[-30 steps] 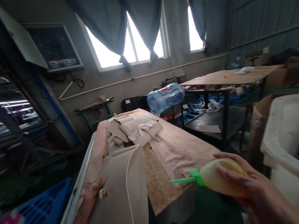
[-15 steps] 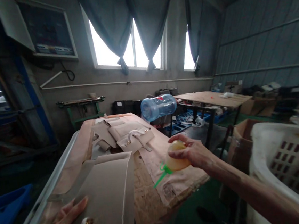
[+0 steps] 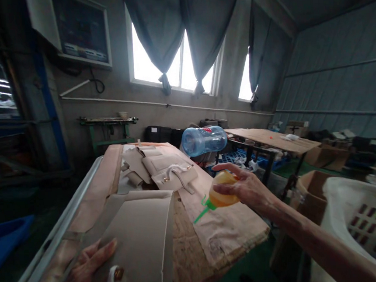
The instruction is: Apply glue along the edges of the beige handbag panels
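Note:
My right hand [image 3: 245, 191] is wrapped round a squeeze bottle [image 3: 223, 190] of yellowish liquid. Its green nozzle [image 3: 204, 212] points down and left, above the cloth-covered part of the worktable. At the lower left, my left hand [image 3: 84, 270] grips a beige bag [image 3: 137, 233], thumb on its face, close to a gold fitting with white wrapping [image 3: 116, 275]. The other fingers are partly hidden. Beyond it, another beige bag [image 3: 173, 173] with gold fittings lies on the table beside several loose beige pieces [image 3: 135, 163].
The worktable [image 3: 191, 255] has a rough front edge. A large blue water bottle [image 3: 204, 140] lies on its side past the table's far right. A white plastic basket [image 3: 341, 215] and a cardboard box [image 3: 310, 183] stand at right; a second table [image 3: 273, 138] is behind.
The camera view has tilted and shifted, so the scene sits differently in the picture. Both hands keep their holds, and the squeeze bottle's nozzle still points down and left.

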The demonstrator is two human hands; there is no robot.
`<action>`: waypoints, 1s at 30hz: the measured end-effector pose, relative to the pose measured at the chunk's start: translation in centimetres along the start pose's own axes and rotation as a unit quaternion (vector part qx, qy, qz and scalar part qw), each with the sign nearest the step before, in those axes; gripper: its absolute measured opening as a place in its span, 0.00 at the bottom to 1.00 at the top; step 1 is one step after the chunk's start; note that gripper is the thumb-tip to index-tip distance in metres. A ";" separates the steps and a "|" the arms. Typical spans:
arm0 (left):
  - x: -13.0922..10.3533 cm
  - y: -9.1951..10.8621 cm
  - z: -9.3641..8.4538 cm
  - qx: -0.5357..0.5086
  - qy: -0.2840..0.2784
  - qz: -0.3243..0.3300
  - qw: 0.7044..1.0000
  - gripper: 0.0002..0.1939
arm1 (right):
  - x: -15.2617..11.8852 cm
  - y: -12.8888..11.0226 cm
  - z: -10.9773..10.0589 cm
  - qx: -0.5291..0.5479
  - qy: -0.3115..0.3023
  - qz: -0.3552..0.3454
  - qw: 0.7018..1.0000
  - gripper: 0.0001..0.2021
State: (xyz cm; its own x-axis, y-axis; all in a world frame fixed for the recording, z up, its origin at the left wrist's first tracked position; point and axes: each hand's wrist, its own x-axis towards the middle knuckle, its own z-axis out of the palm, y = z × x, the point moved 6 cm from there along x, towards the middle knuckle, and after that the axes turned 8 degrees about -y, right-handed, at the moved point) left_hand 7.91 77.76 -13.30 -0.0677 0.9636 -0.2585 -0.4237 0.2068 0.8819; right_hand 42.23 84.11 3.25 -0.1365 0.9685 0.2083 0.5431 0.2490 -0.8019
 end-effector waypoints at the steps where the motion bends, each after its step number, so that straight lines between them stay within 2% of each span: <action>1: -0.4 0.2 0.8 -0.006 -0.026 -0.004 1.000 0.21 | -0.4 0.4 0.4 0.021 0.008 -0.003 1.000 0.19; 4: -0.9 0.3 2.0 -0.005 -0.036 0.015 0.999 0.24 | -1.7 1.8 1.9 0.090 0.039 -0.009 0.995 0.22; 9: -0.6 -0.2 1.5 0.002 -0.010 0.045 0.999 0.25 | -2.9 3.3 3.9 0.149 0.103 -0.035 0.983 0.22; 14: -0.4 -0.3 1.3 -0.018 -0.003 0.034 0.999 0.26 | -2.4 4.5 4.9 0.171 0.120 -0.064 0.976 0.20; 25: -0.5 -0.4 1.1 -0.037 0.051 0.045 0.997 0.29 | -1.0 5.2 5.6 0.117 0.142 -0.142 0.973 0.18; 30: -0.4 -0.5 0.8 -0.031 0.045 0.051 0.997 0.28 | -0.8 5.4 5.8 0.084 0.136 -0.162 0.974 0.17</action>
State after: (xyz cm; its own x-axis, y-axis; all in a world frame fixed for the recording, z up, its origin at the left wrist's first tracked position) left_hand 8.85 77.41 -13.35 -0.1936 0.9594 -0.2051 -0.4648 0.0944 0.8803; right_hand 40.46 84.68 -4.54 -0.0411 0.8079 0.5879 0.3614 0.5606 -0.7451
